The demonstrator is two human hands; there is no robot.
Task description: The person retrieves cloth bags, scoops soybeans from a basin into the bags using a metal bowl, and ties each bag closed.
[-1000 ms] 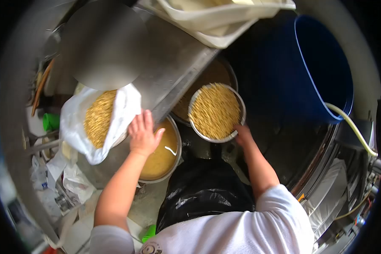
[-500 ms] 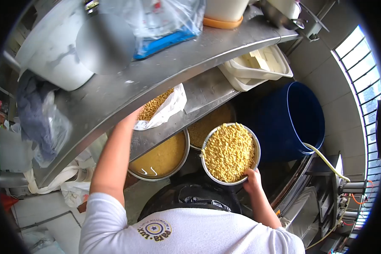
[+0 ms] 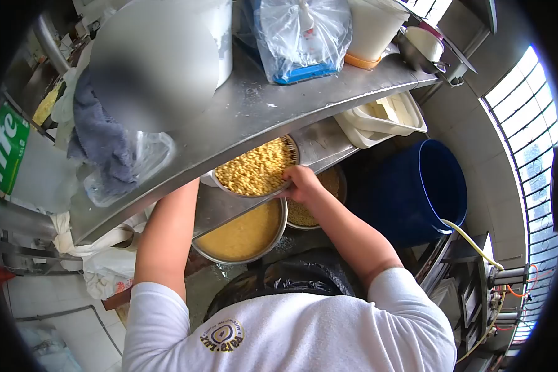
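My right hand [image 3: 300, 182] is closed on the near right rim of a round metal bowl [image 3: 293, 147]. Heaped yellow kernels [image 3: 254, 168] fill the bowl, which is over the lower metal shelf, partly under the upper shelf edge. My left forearm [image 3: 167, 239] reaches up behind that edge on the bowl's left; the left hand itself is hidden there. Below the bowl stands a wide metal pot [image 3: 281, 232] of cloudy yellow liquid. To its right, behind my right forearm, another pot [image 3: 345, 186] holds small grains.
The upper metal shelf [image 3: 254, 102] overhangs the work area, carrying a large white container [image 3: 220, 37] and a plastic bag [image 3: 304, 37]. White trays [image 3: 384, 130] sit on the lower shelf. At right are a blue barrel [image 3: 397, 192] and a hose [image 3: 474, 242].
My right hand has carried the bowl of kernels left and up, to the lower shelf. The white bag of kernels near my left hand is now out of sight. The view has shifted.
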